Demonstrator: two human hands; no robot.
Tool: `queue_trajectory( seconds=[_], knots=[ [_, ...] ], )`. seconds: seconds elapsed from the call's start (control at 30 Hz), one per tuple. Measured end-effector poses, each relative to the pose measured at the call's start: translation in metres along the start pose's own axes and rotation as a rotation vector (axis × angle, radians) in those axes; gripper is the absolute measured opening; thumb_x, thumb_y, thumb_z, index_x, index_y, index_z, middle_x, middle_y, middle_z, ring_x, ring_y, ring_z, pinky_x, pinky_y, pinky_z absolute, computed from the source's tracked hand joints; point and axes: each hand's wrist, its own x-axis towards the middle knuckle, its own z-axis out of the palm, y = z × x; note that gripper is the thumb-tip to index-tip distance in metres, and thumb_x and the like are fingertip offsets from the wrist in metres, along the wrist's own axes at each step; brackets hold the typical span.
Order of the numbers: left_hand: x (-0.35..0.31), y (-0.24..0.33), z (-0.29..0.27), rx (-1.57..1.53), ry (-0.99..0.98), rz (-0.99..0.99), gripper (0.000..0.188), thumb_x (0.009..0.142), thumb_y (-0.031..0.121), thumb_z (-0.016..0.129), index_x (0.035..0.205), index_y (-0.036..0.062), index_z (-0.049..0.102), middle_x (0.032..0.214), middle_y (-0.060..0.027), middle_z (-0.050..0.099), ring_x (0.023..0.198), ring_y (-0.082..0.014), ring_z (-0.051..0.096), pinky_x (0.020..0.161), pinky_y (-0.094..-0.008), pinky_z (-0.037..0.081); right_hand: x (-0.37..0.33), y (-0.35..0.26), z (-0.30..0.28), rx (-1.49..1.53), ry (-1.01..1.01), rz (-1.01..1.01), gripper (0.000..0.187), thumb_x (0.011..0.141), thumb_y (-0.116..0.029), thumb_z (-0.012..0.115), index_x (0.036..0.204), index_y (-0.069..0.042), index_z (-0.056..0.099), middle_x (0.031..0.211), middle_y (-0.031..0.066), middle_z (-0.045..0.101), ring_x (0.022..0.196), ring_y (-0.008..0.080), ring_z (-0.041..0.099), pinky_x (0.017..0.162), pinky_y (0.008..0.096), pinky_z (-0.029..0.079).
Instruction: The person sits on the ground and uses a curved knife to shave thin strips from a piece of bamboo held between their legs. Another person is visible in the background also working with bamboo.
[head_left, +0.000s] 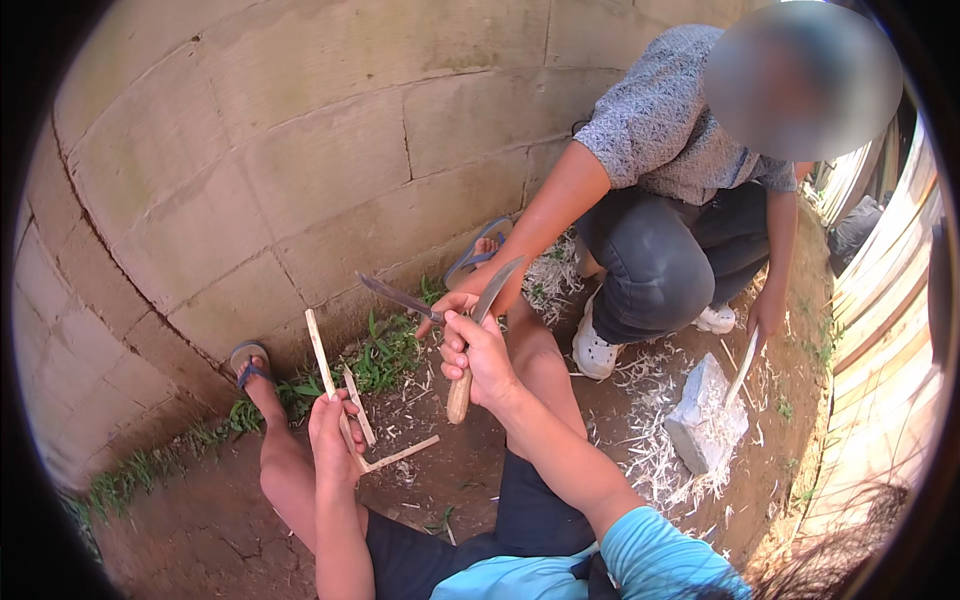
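Note:
My left hand (333, 425) is closed round a slim, pale whittled stick (322, 352), which points up and away. My right hand (482, 355) grips a knife (459, 398) by its wooden handle, the curved blade tilted up to the right. Right behind that hand, a second knife (393, 295) points left, apparently held in the co-worker's hand (453, 306), partly hidden by mine. Beside my left hand, a short wood piece (359, 405) and another thin stick (402, 453) lie low over the soil.
A co-worker (660, 240) squats at the right, the other hand holding a pale stick (741, 372) against a grey stone (703, 415). Wood shavings (650, 455) litter the ground round it. A block wall (330, 170) runs behind, with grass (375, 350) at its foot; slats (885, 330) stand far right.

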Motion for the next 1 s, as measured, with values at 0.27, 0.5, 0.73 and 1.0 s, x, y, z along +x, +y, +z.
queue_trajectory(
  seconds=[0.27, 0.5, 0.73, 1.0],
  knots=[
    [-0.004, -0.003, 0.008, 0.068, -0.053, 0.005, 0.025, 0.094, 0.021, 0.055, 0.112, 0.0054, 0.049, 0.081, -0.0016, 0.056, 0.048, -0.0041, 0.046, 0.037, -0.0179, 0.035, 0.004, 0.017, -0.01, -1.112, -0.055, -0.692, 0.032, 0.086, -0.009, 0.062, 0.117, -0.006, 0.055, 0.071, 0.0102, 0.062, 0.062, 0.0222, 0.062, 0.06, 0.0324, 0.046],
    [-0.013, -0.007, 0.014, 0.084, -0.243, 0.168, 0.055, 0.087, 0.012, 0.066, 0.132, 0.0003, 0.038, 0.093, -0.0031, 0.055, 0.053, -0.0022, 0.044, 0.039, -0.0147, 0.035, -0.008, 0.021, 0.003, -1.342, -0.108, -0.522, 0.018, 0.087, -0.014, 0.06, 0.1, -0.004, 0.054, 0.073, 0.0204, 0.064, 0.072, 0.0428, 0.062, 0.062, 0.047, 0.047],
    [-0.023, -0.004, 0.023, 0.049, -0.236, 0.315, 0.084, 0.083, 0.019, 0.074, 0.147, 0.01, 0.022, 0.103, -0.0062, 0.055, 0.065, -0.0041, 0.051, 0.048, -0.0157, 0.041, -0.011, 0.039, 0.006, -1.514, -0.136, -0.532, 0.021, 0.085, -0.013, 0.059, 0.102, -0.007, 0.049, 0.073, 0.021, 0.063, 0.071, 0.0425, 0.063, 0.063, 0.0517, 0.047],
    [-0.022, -0.004, 0.021, 0.03, -0.102, 0.471, 0.058, 0.093, 0.012, 0.06, 0.142, 0.0066, 0.031, 0.095, -0.0072, 0.058, 0.05, -0.004, 0.048, 0.039, -0.0167, 0.038, -0.018, 0.057, 0.015, -1.518, -0.184, -0.317, 0.032, 0.08, -0.008, 0.061, 0.108, -0.006, 0.047, 0.079, 0.0221, 0.064, 0.077, 0.0429, 0.063, 0.067, 0.0506, 0.047]
  ],
)
